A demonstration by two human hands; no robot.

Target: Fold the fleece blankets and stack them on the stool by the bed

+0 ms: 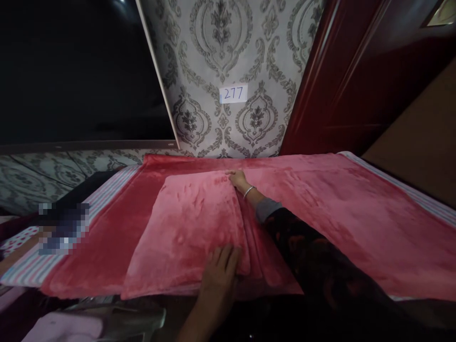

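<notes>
A folded pink plush cloth [192,223] lies in layers on a larger spread of pink plush fabric [356,209]. My right hand [238,180], with a bracelet at the wrist, reaches across to the folded cloth's far right corner. Its fingers are closed on the edge there. Down at the near right corner, my left hand [221,268] rests on the top layer with its fingers stretched out. Along the right side of the fold, several layer edges show between my two hands.
Striped fabric [110,199] shows beside the spread at left and right. A large dark screen [78,71] stands at back left, a dark red wooden panel [331,80] at back right. A paper label [233,93] marks the patterned wall. A pale pink item [64,327] lies at lower left.
</notes>
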